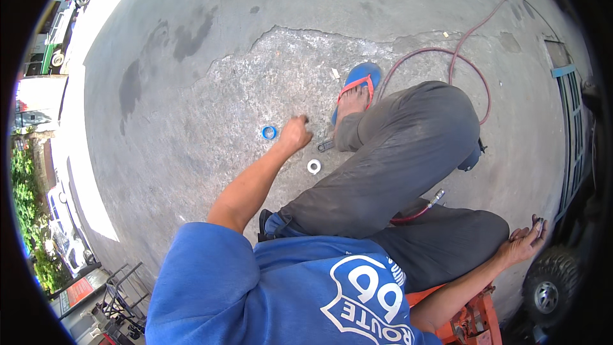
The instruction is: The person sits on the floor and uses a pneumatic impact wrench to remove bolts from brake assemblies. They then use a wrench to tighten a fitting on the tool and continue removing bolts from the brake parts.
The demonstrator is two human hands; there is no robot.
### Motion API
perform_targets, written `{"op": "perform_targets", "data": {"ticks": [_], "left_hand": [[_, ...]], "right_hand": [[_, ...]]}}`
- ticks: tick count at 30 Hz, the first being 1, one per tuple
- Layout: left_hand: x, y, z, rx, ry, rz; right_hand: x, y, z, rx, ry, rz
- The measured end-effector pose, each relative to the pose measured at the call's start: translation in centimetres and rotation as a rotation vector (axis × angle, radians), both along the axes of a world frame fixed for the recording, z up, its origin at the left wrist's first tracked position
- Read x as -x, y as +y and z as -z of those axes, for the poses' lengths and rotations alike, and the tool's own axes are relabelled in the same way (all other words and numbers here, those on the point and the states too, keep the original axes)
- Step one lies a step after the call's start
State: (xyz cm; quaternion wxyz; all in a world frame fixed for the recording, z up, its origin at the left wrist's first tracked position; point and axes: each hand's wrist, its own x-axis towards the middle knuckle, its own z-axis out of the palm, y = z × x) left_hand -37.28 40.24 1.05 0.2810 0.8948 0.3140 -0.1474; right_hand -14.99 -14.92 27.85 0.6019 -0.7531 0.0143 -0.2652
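My left hand (pixel 295 133) reaches low over the concrete with fingers curled; what they hold, if anything, is too small to make out. Beside it lie a blue plastic ring (pixel 269 138), a metal wrench (pixel 324 147) partly hidden by my leg, and a white ring (pixel 313 161). Out at the lower right, my right hand (pixel 525 239) has its fingers closed around a small metal piece (pixel 540 223). A red hose's metal fitting (pixel 438 197) shows between my bent legs.
My sandalled foot (pixel 354 99) rests ahead, near the looping red hose (pixel 488 96). A large tyre (pixel 536 275) and blue bars (pixel 568 128) stand at the right. An orange metal object (pixel 479 319) is beneath me. Metal frames (pixel 124 287) and parked vehicles (pixel 56 45) line the left.
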Motion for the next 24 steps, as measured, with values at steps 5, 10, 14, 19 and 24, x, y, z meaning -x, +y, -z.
{"op": "perform_targets", "data": {"ticks": [5, 10, 14, 19, 24], "left_hand": [[9.8, -6.8, 4.2, 0.159, 0.239, -0.089], [8.3, -9.0, 7.5, 0.087, 0.239, 0.184], [6.9, -6.9, 9.7, 0.194, 0.200, 0.192], [-3.2, 1.1, -4.5, 0.112, -0.408, -0.599], [-15.5, 1.9, -28.2, 0.389, -1.046, -0.141]], "right_hand": [[-0.5, -0.1, -0.3, 0.077, 0.135, 0.025], [-0.8, 1.5, -0.2, 0.126, 0.136, 0.066], [0.2, 3.9, -0.6, 0.199, 0.135, 0.106], [1.1, 8.0, -1.6, 0.048, 0.223, -0.084], [-0.1, 11.6, -4.4, -0.123, 0.142, -0.358]]}}
